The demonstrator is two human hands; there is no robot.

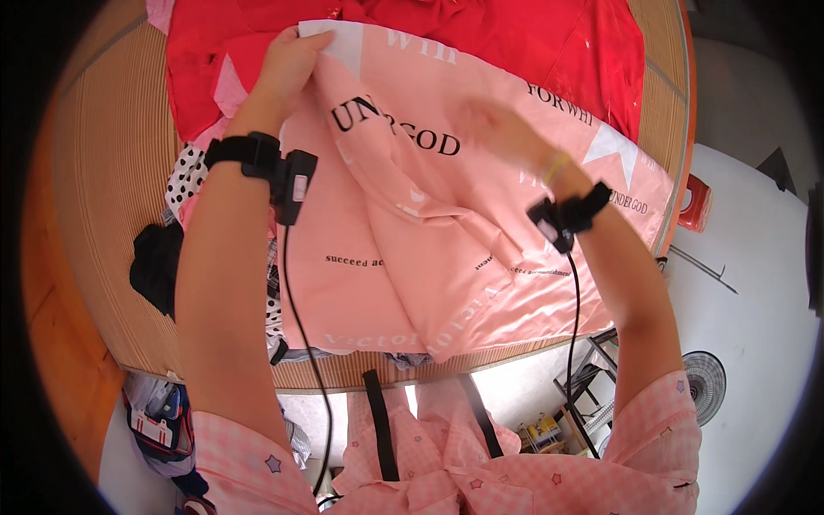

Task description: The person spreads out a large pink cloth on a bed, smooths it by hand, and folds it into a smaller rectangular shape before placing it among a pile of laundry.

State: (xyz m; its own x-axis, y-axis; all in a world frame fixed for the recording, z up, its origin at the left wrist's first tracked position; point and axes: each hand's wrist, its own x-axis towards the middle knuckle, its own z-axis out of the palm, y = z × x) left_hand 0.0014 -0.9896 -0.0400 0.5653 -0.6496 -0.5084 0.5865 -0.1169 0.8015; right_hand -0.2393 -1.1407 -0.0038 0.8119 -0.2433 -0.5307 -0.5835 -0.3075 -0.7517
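A pink printed cloth [450,193] with black and white lettering lies spread before me, its middle wrinkled and partly folded over. At its upper left corner, my left hand [293,61] pinches the edge between thumb and fingers. Blurred, my right hand [492,125] is over the upper middle of the cloth; whether its fingers touch or hold the fabric cannot be told. Both wrists wear black straps with small cabled devices. Red fabric [412,19] lies beyond and partly under the pink cloth.
Polka-dot fabric [187,174] and a black garment [154,267] lie at the left on the ribbed mat [109,193]. Past the right edge are a red plastic object [696,203] and a fan [705,386]. A bag [158,418] stands at lower left.
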